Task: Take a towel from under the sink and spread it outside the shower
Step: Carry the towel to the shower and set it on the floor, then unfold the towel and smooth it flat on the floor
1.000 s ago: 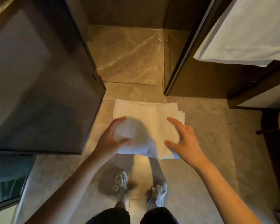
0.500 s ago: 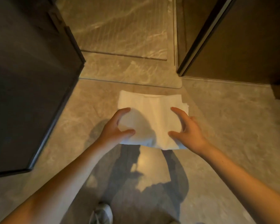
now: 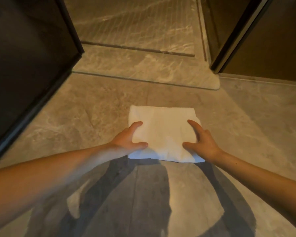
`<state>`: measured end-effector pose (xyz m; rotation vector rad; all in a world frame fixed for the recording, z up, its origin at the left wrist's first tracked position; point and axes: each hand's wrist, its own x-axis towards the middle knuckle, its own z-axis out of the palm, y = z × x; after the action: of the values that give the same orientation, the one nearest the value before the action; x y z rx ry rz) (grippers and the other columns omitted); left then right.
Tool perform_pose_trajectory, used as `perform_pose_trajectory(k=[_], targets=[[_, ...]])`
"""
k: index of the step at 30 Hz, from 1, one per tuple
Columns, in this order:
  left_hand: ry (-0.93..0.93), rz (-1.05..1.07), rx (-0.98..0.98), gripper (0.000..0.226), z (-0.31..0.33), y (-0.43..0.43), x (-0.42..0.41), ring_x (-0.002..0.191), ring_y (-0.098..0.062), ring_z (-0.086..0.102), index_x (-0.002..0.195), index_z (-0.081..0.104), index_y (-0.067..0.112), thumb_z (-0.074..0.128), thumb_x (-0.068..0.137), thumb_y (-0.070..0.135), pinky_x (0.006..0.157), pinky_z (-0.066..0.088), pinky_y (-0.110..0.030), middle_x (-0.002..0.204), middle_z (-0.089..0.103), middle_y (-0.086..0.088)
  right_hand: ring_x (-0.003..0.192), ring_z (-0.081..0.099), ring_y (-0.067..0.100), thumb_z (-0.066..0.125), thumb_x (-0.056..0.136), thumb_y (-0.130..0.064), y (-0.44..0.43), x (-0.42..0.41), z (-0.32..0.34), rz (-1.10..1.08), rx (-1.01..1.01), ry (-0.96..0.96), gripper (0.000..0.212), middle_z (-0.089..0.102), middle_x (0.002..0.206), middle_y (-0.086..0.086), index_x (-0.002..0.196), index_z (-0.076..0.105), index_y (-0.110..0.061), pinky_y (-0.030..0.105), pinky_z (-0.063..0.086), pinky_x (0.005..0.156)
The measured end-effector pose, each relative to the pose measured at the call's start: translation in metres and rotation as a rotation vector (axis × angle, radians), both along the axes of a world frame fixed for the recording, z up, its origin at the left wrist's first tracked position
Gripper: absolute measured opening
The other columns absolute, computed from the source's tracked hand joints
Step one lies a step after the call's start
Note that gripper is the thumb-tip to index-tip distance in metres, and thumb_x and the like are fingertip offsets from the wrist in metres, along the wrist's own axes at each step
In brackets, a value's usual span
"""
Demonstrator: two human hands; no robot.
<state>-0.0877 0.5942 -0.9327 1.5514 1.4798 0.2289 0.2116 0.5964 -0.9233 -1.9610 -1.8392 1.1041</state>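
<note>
On floor (image 3: 96,106) at centre frame: folded white towel (image 3: 162,134), short of raised shower threshold (image 3: 143,72) at 12 o'clock. Dark glass panel (image 3: 24,65) at 9 o'clock, dark door frame (image 3: 232,36) at 2 o'clock; bare floor open both sides. Left hand (image 3: 126,140) clamped on towel's left edge, right hand (image 3: 201,141) on right edge. Fingers under towel hidden; whether towel touches floor unclear. Shoes visible earlier now out of frame; towel lower, view closer.
</note>
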Motion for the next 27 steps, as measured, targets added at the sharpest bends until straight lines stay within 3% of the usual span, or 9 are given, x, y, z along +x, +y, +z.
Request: perform_pose_trajectory(k=[2, 5, 7, 10, 13, 16, 22, 27], targets=[[0.330, -0.144, 0.034, 0.088, 0.006, 0.011, -0.002, 0.122, -0.031, 0.041, 0.146, 0.007, 0.046, 0.056, 0.077, 0.071, 0.089, 0.043, -0.038, 0.138, 0.036, -0.006, 0.113, 0.049, 0.040, 0.068, 0.084, -0.045, 0.006, 0.002, 0.002, 0.083, -0.085, -0.175, 0.087, 0.041, 0.133, 0.021, 0.153, 0.015, -0.037, 0.036, 0.043, 0.080], [0.568, -0.221, 0.230, 0.083, 0.022, 0.011, 0.011, 0.138, -0.035, 0.013, 0.150, -0.004, 0.041, 0.032, 0.083, 0.075, 0.106, 0.024, -0.046, 0.152, 0.015, -0.015, 0.127, 0.042, 0.046, 0.048, 0.092, -0.054, 0.017, -0.005, 0.020, 0.141, 0.235, -0.465, 0.074, 0.027, 0.151, 0.025, 0.154, 0.018, -0.027, 0.045, 0.041, 0.098], [0.637, -0.227, 0.379, 0.076, 0.026, 0.005, 0.031, 0.145, -0.035, -0.005, 0.152, -0.006, 0.036, 0.026, 0.090, 0.068, 0.116, 0.005, -0.049, 0.159, -0.005, -0.020, 0.139, 0.033, 0.040, 0.039, 0.098, -0.047, 0.014, -0.020, 0.028, 0.215, 0.470, -0.387, 0.063, 0.028, 0.156, 0.019, 0.152, 0.028, -0.016, 0.047, 0.032, 0.110], [0.788, -0.258, 0.647, 0.073, 0.022, 0.008, 0.046, 0.144, -0.040, -0.018, 0.153, -0.005, 0.029, 0.023, 0.094, 0.060, 0.115, -0.008, -0.057, 0.157, -0.018, -0.025, 0.150, 0.011, 0.024, 0.024, 0.098, -0.050, 0.002, -0.046, 0.015, 0.373, 0.456, -0.389, 0.065, 0.016, 0.162, 0.003, 0.155, 0.020, -0.018, 0.041, 0.009, 0.120], [0.689, -0.439, 0.806, 0.069, 0.007, 0.015, 0.045, 0.148, -0.035, -0.007, 0.154, 0.011, 0.020, 0.018, 0.095, 0.055, 0.118, -0.004, -0.054, 0.161, -0.001, -0.017, 0.151, -0.002, 0.018, 0.017, 0.100, -0.052, -0.003, -0.052, -0.015, 0.395, 0.365, -0.453, 0.064, 0.005, 0.164, -0.002, 0.156, 0.007, -0.022, 0.038, -0.005, 0.120], [0.497, -0.489, 0.738, 0.066, -0.017, 0.016, 0.039, 0.149, -0.028, 0.005, 0.153, 0.021, 0.017, 0.018, 0.097, 0.052, 0.121, -0.001, -0.043, 0.161, 0.014, -0.013, 0.151, -0.001, 0.016, 0.016, 0.101, -0.052, 0.006, -0.046, -0.035, 0.391, 0.384, -0.506, 0.063, 0.005, 0.164, -0.002, 0.156, 0.003, -0.023, 0.038, -0.004, 0.121], [0.458, -0.389, 0.723, 0.066, -0.030, 0.040, 0.041, 0.149, -0.026, 0.007, 0.153, 0.022, 0.018, 0.018, 0.098, 0.053, 0.120, 0.006, -0.045, 0.161, 0.013, -0.011, 0.151, 0.005, 0.015, 0.012, 0.098, -0.055, 0.040, -0.042, -0.037, 0.418, 0.409, -0.518, 0.066, 0.011, 0.163, -0.004, 0.156, 0.009, -0.024, 0.037, 0.001, 0.122], [0.483, -0.388, 0.706, 0.068, -0.033, 0.055, 0.042, 0.150, -0.023, 0.001, 0.155, 0.014, 0.023, 0.014, 0.095, 0.055, 0.120, -0.003, -0.041, 0.163, 0.007, -0.007, 0.151, 0.006, 0.015, 0.012, 0.097, -0.054, 0.054, -0.042, -0.036, 0.416, 0.423, -0.513, 0.066, 0.012, 0.163, -0.004, 0.156, 0.011, -0.024, 0.039, 0.004, 0.122]])
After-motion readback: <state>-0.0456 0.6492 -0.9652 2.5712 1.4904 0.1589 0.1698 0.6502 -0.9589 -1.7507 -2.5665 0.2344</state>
